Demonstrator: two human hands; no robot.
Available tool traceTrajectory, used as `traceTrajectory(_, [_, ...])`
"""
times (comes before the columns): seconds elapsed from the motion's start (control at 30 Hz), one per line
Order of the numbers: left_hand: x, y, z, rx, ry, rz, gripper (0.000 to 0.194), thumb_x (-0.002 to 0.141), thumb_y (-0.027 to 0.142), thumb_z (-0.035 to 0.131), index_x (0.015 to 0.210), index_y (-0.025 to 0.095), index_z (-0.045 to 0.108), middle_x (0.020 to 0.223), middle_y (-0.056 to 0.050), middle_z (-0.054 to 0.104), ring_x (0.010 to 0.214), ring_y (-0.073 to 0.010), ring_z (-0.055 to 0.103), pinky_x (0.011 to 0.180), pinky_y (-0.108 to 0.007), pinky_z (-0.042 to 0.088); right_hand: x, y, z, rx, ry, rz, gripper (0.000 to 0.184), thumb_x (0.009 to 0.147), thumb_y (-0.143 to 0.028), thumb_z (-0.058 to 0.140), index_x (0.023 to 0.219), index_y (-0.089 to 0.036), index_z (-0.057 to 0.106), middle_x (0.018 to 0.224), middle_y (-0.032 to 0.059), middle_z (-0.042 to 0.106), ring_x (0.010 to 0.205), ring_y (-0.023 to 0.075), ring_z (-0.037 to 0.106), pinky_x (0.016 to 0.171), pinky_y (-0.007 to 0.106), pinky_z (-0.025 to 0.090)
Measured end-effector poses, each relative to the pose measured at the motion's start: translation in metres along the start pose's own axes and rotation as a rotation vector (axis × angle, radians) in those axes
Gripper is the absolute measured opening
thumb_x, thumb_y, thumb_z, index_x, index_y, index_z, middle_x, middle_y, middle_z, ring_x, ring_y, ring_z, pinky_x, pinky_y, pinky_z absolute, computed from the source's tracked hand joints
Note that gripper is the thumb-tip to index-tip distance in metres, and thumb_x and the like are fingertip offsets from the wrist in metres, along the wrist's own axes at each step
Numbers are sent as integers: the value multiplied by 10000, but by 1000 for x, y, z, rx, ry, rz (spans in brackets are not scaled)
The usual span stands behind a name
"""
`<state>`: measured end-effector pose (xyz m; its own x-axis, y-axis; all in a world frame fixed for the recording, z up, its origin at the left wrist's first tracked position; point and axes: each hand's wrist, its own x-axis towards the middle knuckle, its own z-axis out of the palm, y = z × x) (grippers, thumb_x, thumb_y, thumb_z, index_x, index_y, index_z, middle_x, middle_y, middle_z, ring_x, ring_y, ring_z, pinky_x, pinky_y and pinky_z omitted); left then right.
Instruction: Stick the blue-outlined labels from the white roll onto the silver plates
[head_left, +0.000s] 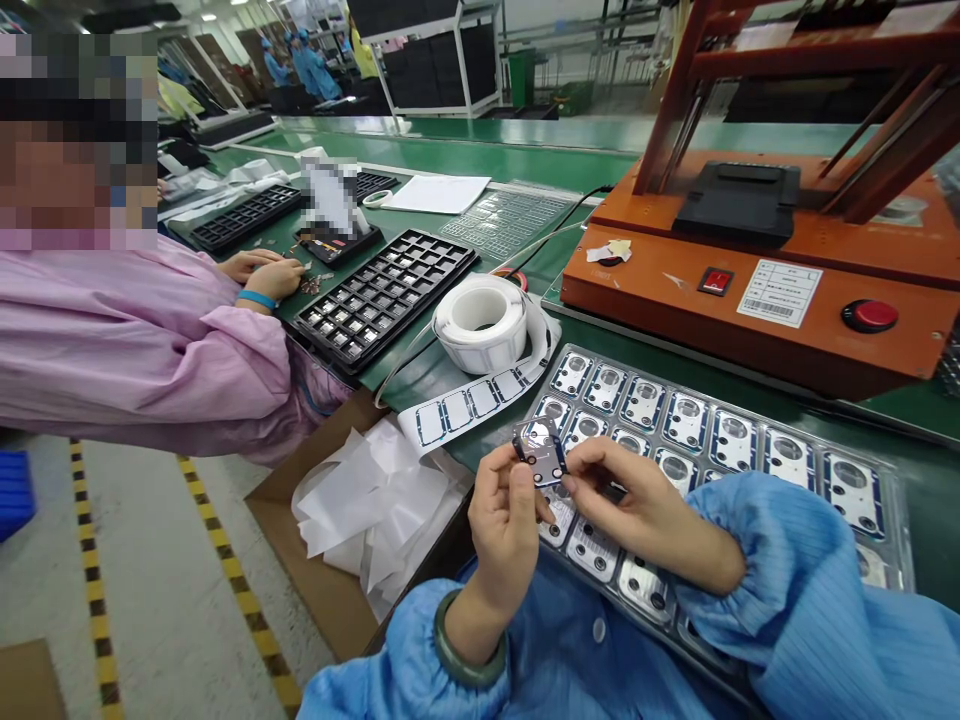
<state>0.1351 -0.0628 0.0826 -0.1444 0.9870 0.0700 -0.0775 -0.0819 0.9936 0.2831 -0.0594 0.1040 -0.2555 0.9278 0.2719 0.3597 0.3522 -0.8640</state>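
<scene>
Between my two hands is a small shiny metal plate [541, 455] with a dark blue adhesive border and round holes. My left hand [506, 515] grips its left side between thumb and fingers. The thumb and forefinger of my right hand [637, 500] pinch its right edge. Just beneath them lies a clear plastic tray [904, 545] with rows of similar metal plates, partly covered by my right arm. Beyond my left hand, a strip of frame-shaped adhesive stickers [469, 405] trails from a white roll [480, 325].
An orange press machine [637, 290] with a red button stands at the back right. Left of the roll sits a black compartment tray [386, 300]. A cardboard box [300, 560] of white backing paper is below the table edge. A co-worker in a pink sleeve [150, 350] works at the left.
</scene>
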Motion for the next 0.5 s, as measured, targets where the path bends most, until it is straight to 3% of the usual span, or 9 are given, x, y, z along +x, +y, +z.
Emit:
traceTrajectory(0.3, [3, -1, -2, -63, -33, -21, 232, 891, 421, 527, 867, 192, 502, 630, 39, 601, 412, -66, 542, 434, -179, 481, -4, 0, 3, 31, -78, 16, 72, 885, -153, 482, 917, -210, 509, 763, -11, 549, 620, 107, 504, 555, 223, 421])
traceTrajectory(0.4, [1, -5, -4, -111, -67, -4, 231, 917, 423, 480, 928, 195, 511, 565, 50, 573, 445, -86, 560, 462, -188, 486, -3, 1, 4, 36, -83, 11, 78, 885, -149, 478, 919, -210, 513, 772, -11, 552, 624, 106, 505, 561, 221, 421])
traceTrajectory(0.5, [1, -9, -6, -114, -19, -12, 254, 913, 443, 476, 996, 204, 503, 633, 45, 584, 430, -75, 536, 436, -186, 475, -2, 0, 3, 28, -107, 26, 73, 876, -145, 482, 904, -204, 514, 764, -9, 549, 625, 108, 503, 566, 224, 420])
